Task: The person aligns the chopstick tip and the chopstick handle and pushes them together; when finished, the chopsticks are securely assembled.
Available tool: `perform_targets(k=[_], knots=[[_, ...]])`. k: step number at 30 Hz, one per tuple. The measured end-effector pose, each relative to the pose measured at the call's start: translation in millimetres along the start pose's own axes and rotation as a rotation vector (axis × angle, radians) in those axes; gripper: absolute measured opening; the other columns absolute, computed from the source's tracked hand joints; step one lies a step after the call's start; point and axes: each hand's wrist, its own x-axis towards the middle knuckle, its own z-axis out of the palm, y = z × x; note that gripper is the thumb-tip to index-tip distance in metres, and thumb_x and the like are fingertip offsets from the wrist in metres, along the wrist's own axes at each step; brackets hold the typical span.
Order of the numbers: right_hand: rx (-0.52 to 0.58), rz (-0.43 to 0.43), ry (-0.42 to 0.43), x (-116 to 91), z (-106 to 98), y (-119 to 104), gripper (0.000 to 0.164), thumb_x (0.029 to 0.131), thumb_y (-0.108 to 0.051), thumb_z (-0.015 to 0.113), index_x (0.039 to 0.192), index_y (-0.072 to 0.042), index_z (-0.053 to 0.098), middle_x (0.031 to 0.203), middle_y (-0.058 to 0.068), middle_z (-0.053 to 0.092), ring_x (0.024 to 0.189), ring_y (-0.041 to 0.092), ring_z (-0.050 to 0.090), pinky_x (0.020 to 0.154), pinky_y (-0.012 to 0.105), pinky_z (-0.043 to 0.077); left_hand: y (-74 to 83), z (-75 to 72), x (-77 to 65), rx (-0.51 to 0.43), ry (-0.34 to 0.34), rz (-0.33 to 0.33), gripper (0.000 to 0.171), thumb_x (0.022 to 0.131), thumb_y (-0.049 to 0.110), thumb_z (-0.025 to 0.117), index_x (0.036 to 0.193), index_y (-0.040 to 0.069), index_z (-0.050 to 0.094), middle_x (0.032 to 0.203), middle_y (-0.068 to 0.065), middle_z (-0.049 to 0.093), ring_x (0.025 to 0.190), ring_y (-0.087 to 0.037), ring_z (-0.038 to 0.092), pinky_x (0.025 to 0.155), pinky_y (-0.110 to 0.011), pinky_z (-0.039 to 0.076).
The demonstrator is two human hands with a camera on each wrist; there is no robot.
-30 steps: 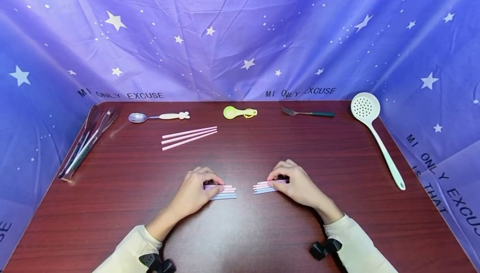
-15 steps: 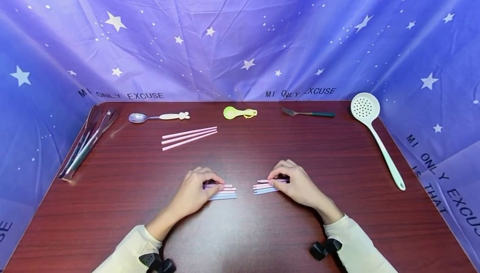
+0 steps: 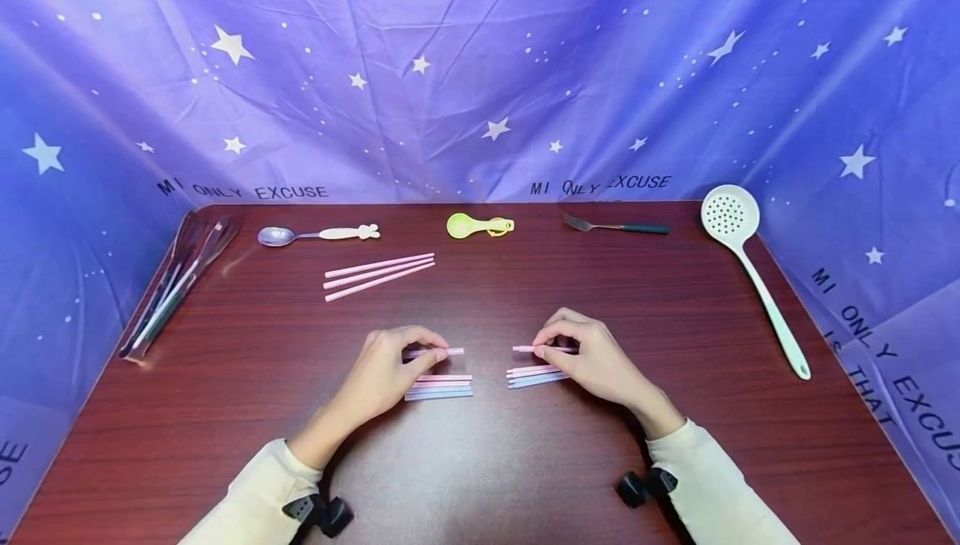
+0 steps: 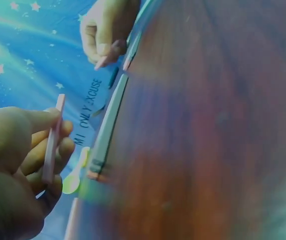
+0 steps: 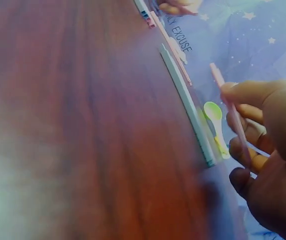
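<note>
Table (image 3: 480,478): red-brown. Left hand (image 3: 392,367) and right hand (image 3: 592,359) above it, apart, fingers (image 3: 423,334) of each pinched together. Left row (image 3: 447,387), right row (image 3: 533,376) (pink, blue rods) on table, just nearer person. Left rod (image 3: 455,352), right rod (image 3: 522,348): pink, one per pinch, ends facing across gap.

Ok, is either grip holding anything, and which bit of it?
Yes: the left grip pinches one pink stick, and the right grip pinches another pink stick, each near the end that faces the other grip.
</note>
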Motion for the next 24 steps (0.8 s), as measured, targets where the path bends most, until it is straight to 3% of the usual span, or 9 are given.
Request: perform_targets(k=[10, 24], knots=[[0.032, -0.083, 0.024, 16, 6, -19, 0.009, 0.09, -0.012, 0.079, 0.093, -0.02, 0.077, 0.094, -0.006, 0.067, 0.083, 0.006, 0.06, 0.072, 0.019, 0.049, 10.1, -3.2, 11.4, -0.039, 0.044, 0.102, 0.008, 0.091, 0.017, 0.08, 0.097, 0.022, 0.079, 0.087, 0.011, 0.075, 0.072, -0.001, 0.058, 0.067, -0.022, 0.047], [0.069, -0.098, 0.028, 22, 17, -28, 0.011, 0.091, -0.013, 0.079, 0.093, -0.024, 0.076, 0.093, -0.009, 0.066, 0.086, 0.006, 0.062, 0.076, 0.02, 0.051, 16.4, 5.0, 12.1, 0.028, 0.071, 0.112, 0.006, 0.089, 0.019, 0.081, 0.095, 0.022, 0.079, 0.088, 0.011, 0.075, 0.076, -0.004, 0.063, 0.073, -0.03, 0.047]])
